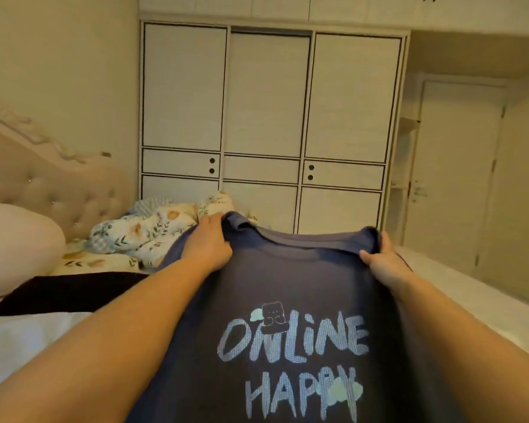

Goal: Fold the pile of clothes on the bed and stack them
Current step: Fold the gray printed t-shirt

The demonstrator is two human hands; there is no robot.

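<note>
At the far left a pale pillow [16,245] lies against a tufted beige headboard [58,190] on the bed [19,346], whose sheet is white. A dark garment [64,291] lies flat on the bed just in front of the pillow. Behind it a flower-print quilt [141,233] is bunched up near the head of the bed. Across the back wall stands a white wardrobe [269,117] with dark-edged panels and three doors side by side; all of its doors are closed, so nothing inside shows. To the right of it is a pale door [458,178] in the side wall.

A dark blue T-shirt [287,288] is held up in front of the camera, above the bed, print side facing the viewer, with the words ONLINE HAPPY in light letters. The left hand [209,242] grips the shirt's left shoulder, fingers curled over the top edge of the cloth. The right hand [382,257] grips the right shoulder in the same way, thumb on the near side. The collar stretches between the two hands, and the rest of the shirt hangs down toward the bottom edge of the view.
</note>
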